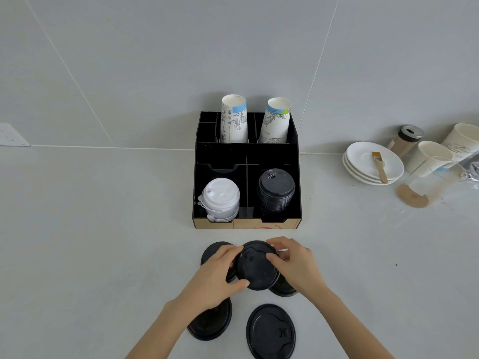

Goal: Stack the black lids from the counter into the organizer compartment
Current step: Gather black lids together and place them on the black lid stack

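A black lid (256, 268) is held just above the counter between my left hand (220, 273) and my right hand (293, 265), fingers on its rim from both sides. Several more black lids lie on the counter around it: one near my right forearm (270, 331), one under my left wrist (211, 325), one partly hidden at the back left (211, 251) and one under my right hand (283, 291). Behind them stands the black organizer (197, 156). Its front right compartment holds a stack of black lids (276, 190).
The organizer's front left compartment holds white lids (220, 199); two paper cups (233, 120) stand in its back row. To the right are stacked white saucers (363, 154) with a small brush (379, 165), paper cups (427, 158), a shaker jar (405, 139) and a glass (425, 182).
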